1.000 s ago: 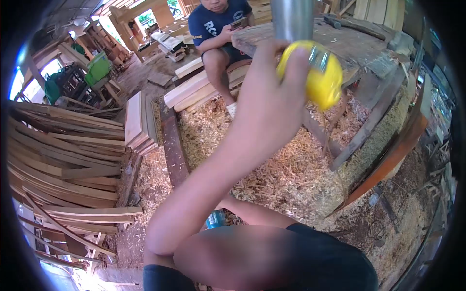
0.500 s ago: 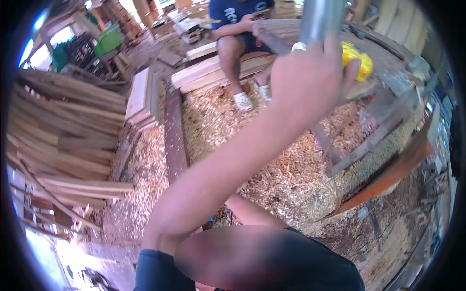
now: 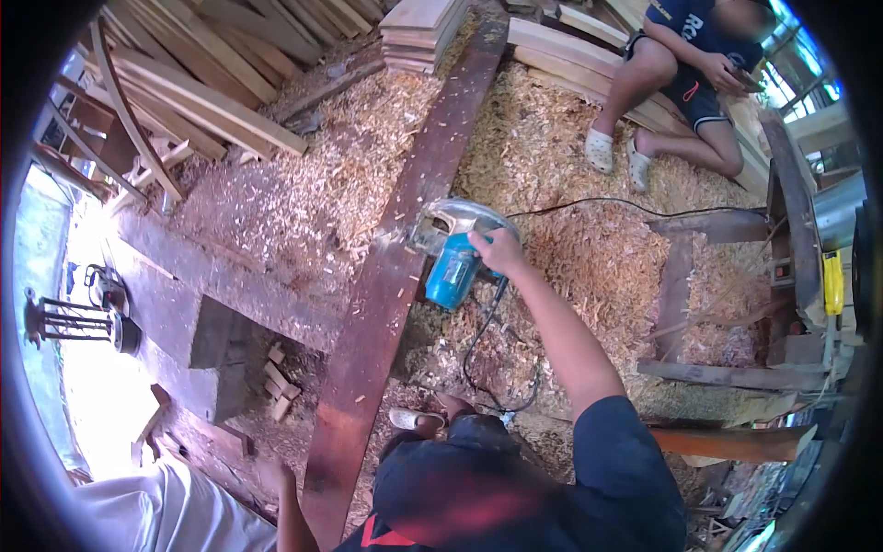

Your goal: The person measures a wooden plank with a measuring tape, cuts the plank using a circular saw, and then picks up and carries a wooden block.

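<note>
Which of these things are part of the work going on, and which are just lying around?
Seemingly part of the job:
- teal power saw, held in the right hand
- its black cord
- reddish-brown board at the saw, probably

Seemingly just lying about:
- stacked planks
- wood shavings
- small wooden blocks

Saw (image 3: 452,269) at plank (image 3: 363,373), shavings (image 3: 575,267) (both sides)

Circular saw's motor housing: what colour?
Teal blue; the motor housing shows best in the head view.
</note>
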A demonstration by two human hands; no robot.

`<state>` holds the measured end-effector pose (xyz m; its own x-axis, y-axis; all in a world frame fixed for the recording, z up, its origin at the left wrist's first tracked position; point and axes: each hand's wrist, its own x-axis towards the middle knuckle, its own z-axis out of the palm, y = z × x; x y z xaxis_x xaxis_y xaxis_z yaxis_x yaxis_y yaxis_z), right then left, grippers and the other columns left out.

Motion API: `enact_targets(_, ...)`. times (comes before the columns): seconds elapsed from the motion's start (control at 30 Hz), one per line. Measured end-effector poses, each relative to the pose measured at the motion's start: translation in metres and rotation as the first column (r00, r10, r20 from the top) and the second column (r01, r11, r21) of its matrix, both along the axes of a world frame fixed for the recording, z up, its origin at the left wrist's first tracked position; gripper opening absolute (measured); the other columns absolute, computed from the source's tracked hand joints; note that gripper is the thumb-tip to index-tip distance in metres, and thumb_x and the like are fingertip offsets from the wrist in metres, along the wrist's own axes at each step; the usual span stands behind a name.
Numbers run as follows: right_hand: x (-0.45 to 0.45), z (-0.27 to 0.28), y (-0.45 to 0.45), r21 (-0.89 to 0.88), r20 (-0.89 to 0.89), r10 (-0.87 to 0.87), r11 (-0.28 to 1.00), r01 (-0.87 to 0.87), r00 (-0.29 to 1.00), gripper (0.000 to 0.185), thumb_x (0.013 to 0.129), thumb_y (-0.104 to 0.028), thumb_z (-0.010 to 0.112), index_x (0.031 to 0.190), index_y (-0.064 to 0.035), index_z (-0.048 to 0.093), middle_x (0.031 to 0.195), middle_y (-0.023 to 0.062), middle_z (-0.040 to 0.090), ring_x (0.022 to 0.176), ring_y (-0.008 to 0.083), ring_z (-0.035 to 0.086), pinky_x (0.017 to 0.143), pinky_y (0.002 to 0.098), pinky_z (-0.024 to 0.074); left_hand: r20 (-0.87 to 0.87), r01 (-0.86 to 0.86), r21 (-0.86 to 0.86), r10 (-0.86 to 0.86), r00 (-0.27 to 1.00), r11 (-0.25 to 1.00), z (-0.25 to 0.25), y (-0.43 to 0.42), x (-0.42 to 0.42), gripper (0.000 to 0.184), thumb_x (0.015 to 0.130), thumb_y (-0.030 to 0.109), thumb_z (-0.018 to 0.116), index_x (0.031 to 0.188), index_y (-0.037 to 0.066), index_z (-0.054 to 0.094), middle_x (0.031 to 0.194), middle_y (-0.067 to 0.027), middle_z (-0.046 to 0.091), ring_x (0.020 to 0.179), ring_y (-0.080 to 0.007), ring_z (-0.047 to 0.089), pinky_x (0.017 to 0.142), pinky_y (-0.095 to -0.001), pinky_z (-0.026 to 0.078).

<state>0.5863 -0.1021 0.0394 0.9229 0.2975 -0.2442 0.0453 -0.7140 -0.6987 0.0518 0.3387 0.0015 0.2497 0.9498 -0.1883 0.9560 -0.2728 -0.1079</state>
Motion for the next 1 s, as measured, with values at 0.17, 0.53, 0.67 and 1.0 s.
enact_targets(0.17, 0.000, -0.019, 0.001, 0.173, -0.003, -0.033, 0.984, 0.033, 0.999, 0.054, 0.087, -0.049, 0.051, 0.066, -0.0008, 0.064, 0.048, 0.0078, 0.054, 0.042, 0.0181, 0.053, 0.046, 0.0323, 0.0426, -0.396, -0.356, -0.298, 0.224, 0.890, 0.886, -0.062, -0.037, -0.234, 0.085, 0.086, 0.067, 0.033, 0.092, -0.012, 0.065, 0.087, -0.0310, 0.063, 0.087, -0.0438, 0.062, 0.076, -0.0485, 0.049)
enact_targets(0.53, -0.006, -0.013, 0.011, 0.287, -0.137, -0.077, 0.951, 0.114, 0.988, 0.052, 0.090, -0.044, 0.050, 0.067, 0.0017, 0.060, 0.045, 0.0054, 0.049, 0.035, 0.0142, 0.044, 0.038, 0.0282, 0.0343, 0.097, -0.391, -0.435, 0.474, 0.875, 0.811, -0.070, -0.087, -0.245, 0.074, 0.065, 0.053, 0.078, 0.087, -0.016, 0.063, 0.090, -0.0250, 0.066, 0.085, -0.0349, 0.065, 0.074, -0.0409, 0.050)
enact_targets(0.67, -0.005, -0.013, 0.011, 0.298, -0.151, -0.050, 0.950, 0.094, 0.987, 0.052, 0.090, -0.044, 0.051, 0.070, 0.0025, 0.060, 0.047, 0.0056, 0.049, 0.036, 0.0143, 0.044, 0.038, 0.0280, 0.0351, 0.106, -0.436, -0.415, 0.518, 0.849, 0.799, -0.051, -0.087, -0.224, 0.067, 0.064, 0.040, 0.084, 0.095, -0.015, 0.062, 0.095, -0.0260, 0.066, 0.085, -0.0311, 0.065, 0.075, -0.0403, 0.050)
enact_targets(1.0, -0.005, 0.002, 0.007, 0.300, -0.210, 0.054, 0.954, 0.012, 0.976, 0.048, 0.092, -0.043, 0.051, 0.075, 0.0012, 0.060, 0.051, 0.0047, 0.051, 0.040, 0.0121, 0.046, 0.040, 0.0255, 0.0362, 0.128, -0.381, -0.537, 0.519, 0.845, 0.753, -0.107, -0.077, -0.259, 0.057, 0.072, 0.030, 0.080, 0.093, -0.018, 0.057, 0.095, -0.0214, 0.064, 0.087, -0.0222, 0.060, 0.073, -0.0370, 0.050)
